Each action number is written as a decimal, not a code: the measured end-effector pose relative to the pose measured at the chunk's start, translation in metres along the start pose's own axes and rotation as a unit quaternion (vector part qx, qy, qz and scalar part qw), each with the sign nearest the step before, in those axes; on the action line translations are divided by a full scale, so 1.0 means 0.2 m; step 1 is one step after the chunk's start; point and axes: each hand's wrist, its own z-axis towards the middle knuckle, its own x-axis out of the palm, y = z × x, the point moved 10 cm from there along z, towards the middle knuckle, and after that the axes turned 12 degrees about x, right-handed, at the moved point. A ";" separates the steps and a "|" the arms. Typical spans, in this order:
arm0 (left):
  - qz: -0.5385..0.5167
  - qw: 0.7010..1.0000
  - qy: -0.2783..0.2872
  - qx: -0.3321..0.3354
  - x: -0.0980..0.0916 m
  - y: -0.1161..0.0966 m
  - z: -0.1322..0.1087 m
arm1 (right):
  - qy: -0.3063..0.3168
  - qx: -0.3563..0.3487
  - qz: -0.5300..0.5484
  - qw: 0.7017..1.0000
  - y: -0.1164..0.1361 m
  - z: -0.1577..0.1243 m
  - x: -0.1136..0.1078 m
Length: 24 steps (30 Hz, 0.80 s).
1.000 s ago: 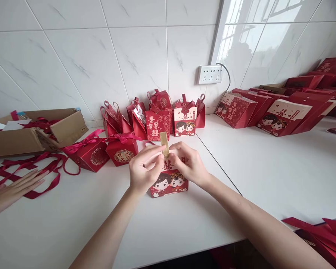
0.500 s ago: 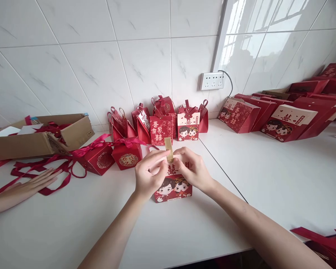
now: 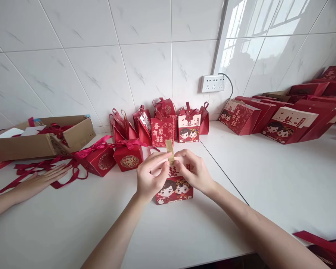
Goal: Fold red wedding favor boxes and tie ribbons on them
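A red and cream wedding gift box (image 3: 174,190) with two cartoon faces stands upright on the white table before me. My left hand (image 3: 153,172) pinches the left part of its top edge between thumb and fingers. On the right part of the same edge, my right hand (image 3: 192,167) is closed in a pinch. A flat gold ribbon (image 3: 170,149) sticks up from the top between both hands, with my left fingertips against it. My fingers cover much of the box's upper edge.
Another person's hand (image 3: 46,178) lies near dark red ribbons (image 3: 65,182) on the left. Behind it is an open cardboard box (image 3: 39,145). Finished-looking red boxes (image 3: 130,158) stand by the tiled wall; more red boxes (image 3: 287,125) crowd the right. A socket strip (image 3: 212,83) is on the wall.
The other person's hand has moved right along the ribbons. My hands keep their pinch on the gift box, with hardly any movement. The whole view has shifted slightly.
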 end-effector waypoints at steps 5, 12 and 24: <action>0.002 1.000 0.000 -0.008 0.00 0.00 0.00 | 0.000 0.004 -0.002 1.000 -0.01 0.00 0.00; 0.016 1.000 0.006 0.014 0.00 -0.02 0.01 | -0.007 0.007 -0.002 1.000 -0.01 0.00 0.00; -0.030 0.993 -0.009 -0.111 0.00 0.09 -0.03 | -0.016 0.040 0.027 0.999 -0.02 0.00 0.01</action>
